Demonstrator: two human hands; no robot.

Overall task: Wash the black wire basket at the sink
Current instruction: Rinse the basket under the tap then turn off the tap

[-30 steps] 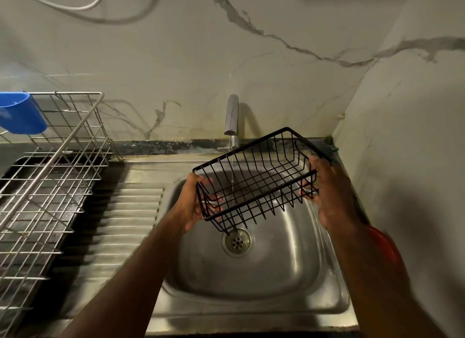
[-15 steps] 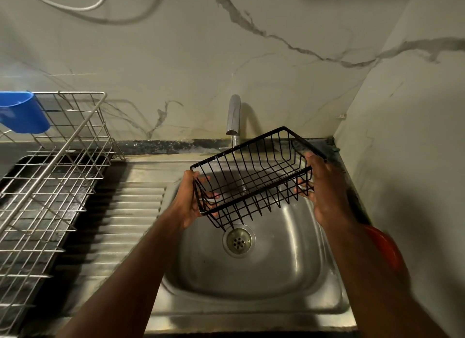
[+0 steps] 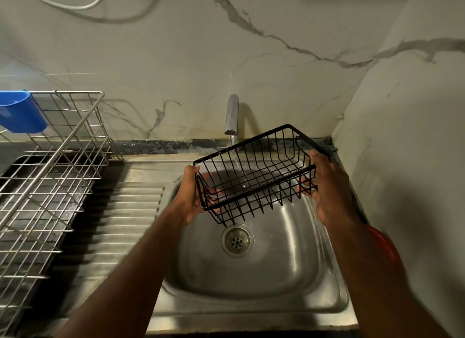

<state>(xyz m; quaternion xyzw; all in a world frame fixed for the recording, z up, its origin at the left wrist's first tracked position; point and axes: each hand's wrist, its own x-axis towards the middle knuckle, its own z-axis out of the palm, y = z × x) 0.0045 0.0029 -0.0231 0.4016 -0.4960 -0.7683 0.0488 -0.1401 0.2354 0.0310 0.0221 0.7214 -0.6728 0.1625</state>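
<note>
I have the black wire basket (image 3: 259,188) held in the middle of the frame, above the steel sink (image 3: 276,274) and clear of its floor. It is tilted, with its right end raised toward the back wall and its lower left corner hanging just above the drain (image 3: 237,240). My left hand (image 3: 193,194) grips the basket's left end, fingers curled in through the wires and thumb on the top rim. My right hand (image 3: 329,186) grips the right end the same way, thumb over the rim and fingertips showing inside the wires.

The tap (image 3: 232,116) stands at the back edge of the sink, and a thin stream of water (image 3: 236,161) runs from it down through the left half of the basket.

Left of the bowl lies the ridged draining board (image 3: 125,224). Further left, a silver wire dish rack (image 3: 50,176) sits on a dark tray, with a blue cup (image 3: 20,111) hooked on the rack's back corner at the upper left of the frame. Something red (image 3: 382,242) shows behind my right forearm at the lower right; I cannot tell what it is. A white cable (image 3: 83,6) loops across the marble wall (image 3: 226,48) at the top left.
</note>
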